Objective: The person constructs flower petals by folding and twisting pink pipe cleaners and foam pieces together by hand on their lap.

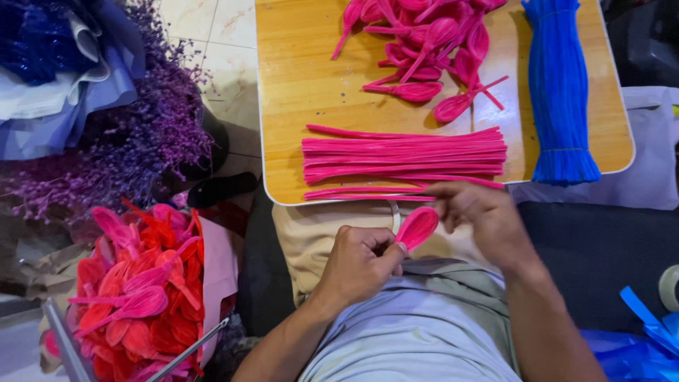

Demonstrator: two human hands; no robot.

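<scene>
Pink pipe-cleaner petal sits between the two hands, over the person's lap and just below the near edge of the wooden tabletop. The left hand pinches its lower, narrow end between thumb and fingers, closed on it; the right hand closes its fingertips on the upper end of the same loop, so both hands are clamped on the one petal.

Largest around them is the tabletop, a light wooden board with rounded corners. On its right side lies a bundle of blue pipe cleaners, running away from the person. Across the near part lies a flat stack of straight pink pipe cleaners, just beyond the right hand, with a few loose ones at the board's edge. At the far side is a heap of finished pink petals.

To the left, on the floor, stand dried purple flowers and, nearer, a paper-wrapped bunch of red and pink petals. Blue ribbon shows at the lower right corner. No packages, labels or signs can be made out.
</scene>
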